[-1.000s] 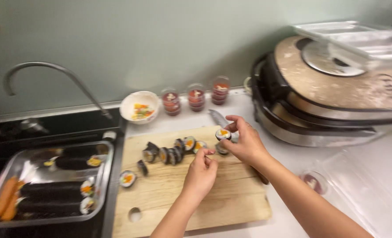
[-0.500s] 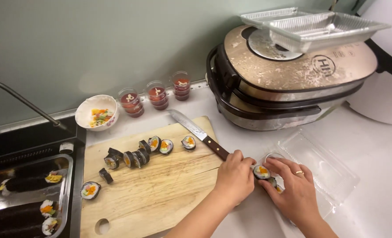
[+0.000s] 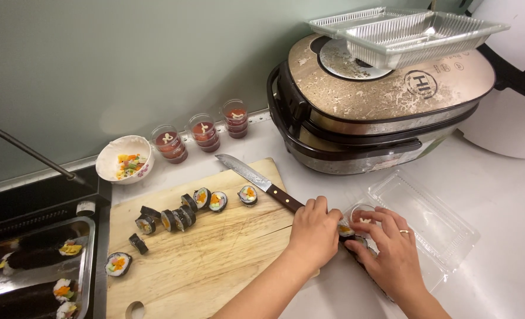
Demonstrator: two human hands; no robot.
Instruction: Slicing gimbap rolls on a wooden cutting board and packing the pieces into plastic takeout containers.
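My left hand [image 3: 313, 231] and my right hand [image 3: 393, 250] meet over a clear plastic container [image 3: 436, 224] on the white counter. Together they pinch sliced seaweed rice roll pieces [image 3: 346, 231] at the container's near left corner. A small clear sauce cup [image 3: 361, 211] sits just behind my fingers. On the wooden cutting board [image 3: 209, 260] lies a row of cut roll slices [image 3: 180, 214], with one slice [image 3: 248, 194] apart beside the knife [image 3: 260, 181] and another [image 3: 118, 263] near the board's left edge.
A large rice cooker [image 3: 380, 106] stands behind, with empty clear trays [image 3: 404, 26] stacked on its lid. Three red sauce cups [image 3: 203, 133] and a white bowl [image 3: 124, 158] line the wall. A metal tray [image 3: 32, 272] at the left holds whole rolls.
Both hands carried roll slices from the cutting board rightward to the clear container. The view swung right and closer, and the hands now rest at the container's corner.
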